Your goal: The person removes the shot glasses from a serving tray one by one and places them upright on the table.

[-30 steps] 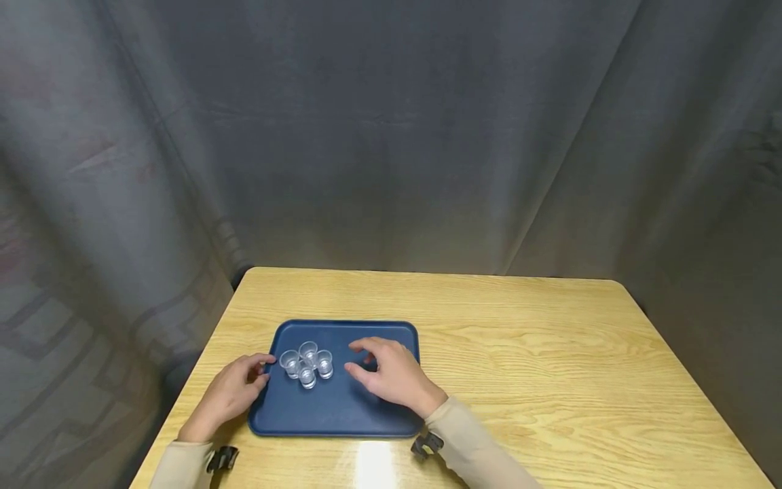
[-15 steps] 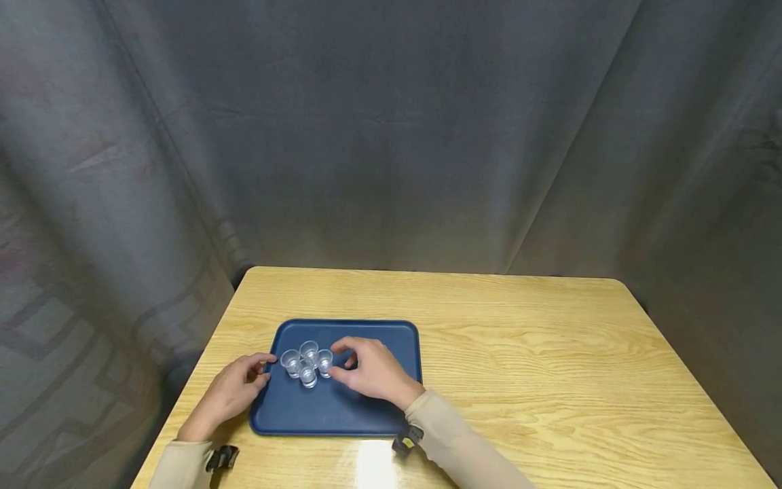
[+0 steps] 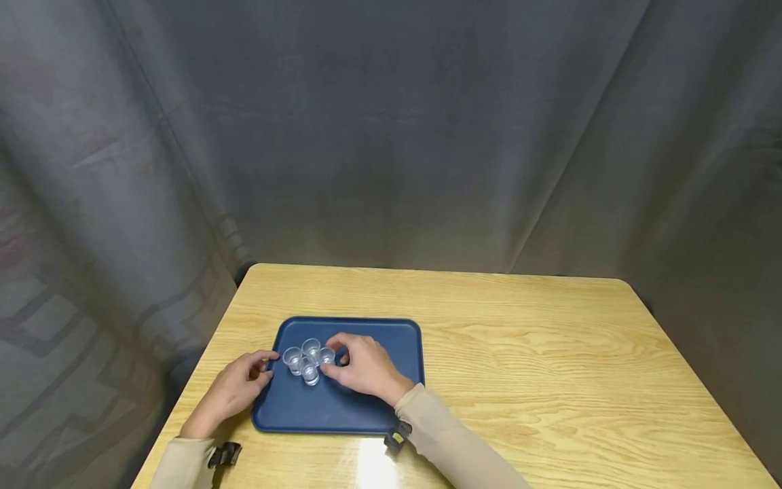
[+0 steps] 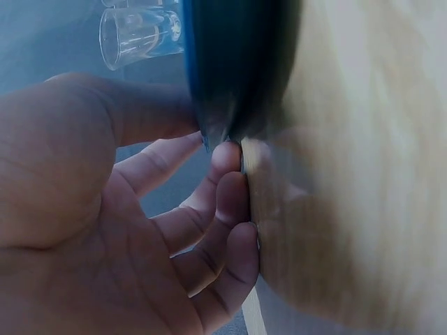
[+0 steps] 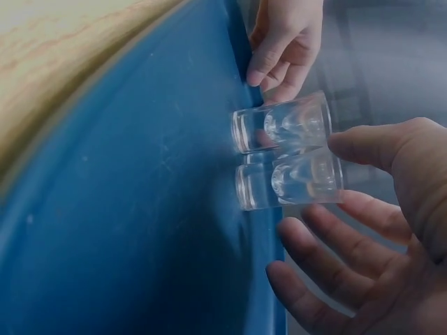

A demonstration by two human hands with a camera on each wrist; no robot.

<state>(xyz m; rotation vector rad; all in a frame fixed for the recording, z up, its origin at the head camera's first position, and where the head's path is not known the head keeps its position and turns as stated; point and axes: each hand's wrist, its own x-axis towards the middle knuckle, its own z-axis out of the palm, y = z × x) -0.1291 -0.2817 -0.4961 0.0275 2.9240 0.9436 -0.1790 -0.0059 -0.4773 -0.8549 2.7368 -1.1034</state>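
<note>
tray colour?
Dark blue tray, plain, no pattern. Clearest in the head view.

Four small clear plastic shot cups point(image 3: 308, 360) are standing upright, clustered and touching, at about ten o'clock on the dark blue rectangular plastic tray point(image 3: 354, 407). My right hand point(image 3: 360, 367) is touching the three-o'clock cup point(image 3: 326, 355).
</note>
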